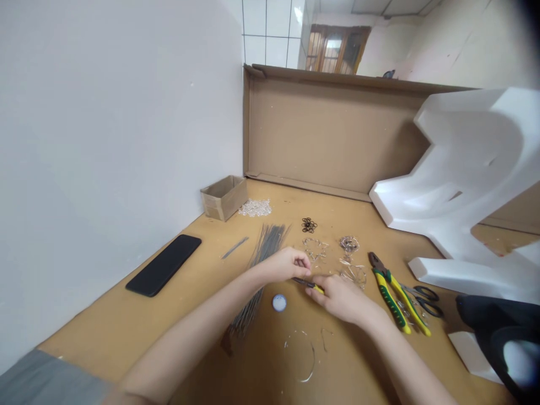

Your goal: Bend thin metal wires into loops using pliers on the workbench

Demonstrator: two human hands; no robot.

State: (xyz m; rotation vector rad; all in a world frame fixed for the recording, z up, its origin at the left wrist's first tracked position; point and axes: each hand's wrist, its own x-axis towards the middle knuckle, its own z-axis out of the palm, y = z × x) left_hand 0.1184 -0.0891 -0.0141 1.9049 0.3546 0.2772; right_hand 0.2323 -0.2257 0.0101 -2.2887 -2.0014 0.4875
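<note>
My right hand is closed around the yellow handle of small dark-jawed pliers, whose tip points left. Just above that tip, my left hand has its fingers pinched together; what they hold, if anything, is too small to make out. Under my left forearm lies a bundle of thin grey wires. A round blue-and-white disc rests below my hands. Nearer to me are a thin wire loop and a short bent wire piece. Bent wire pieces lie just beyond my hands.
Green-and-yellow pliers and scissors lie at right, near white foam. Black rings, coiled wire, clear beads and a small cardboard box sit farther back. At left is a black phone.
</note>
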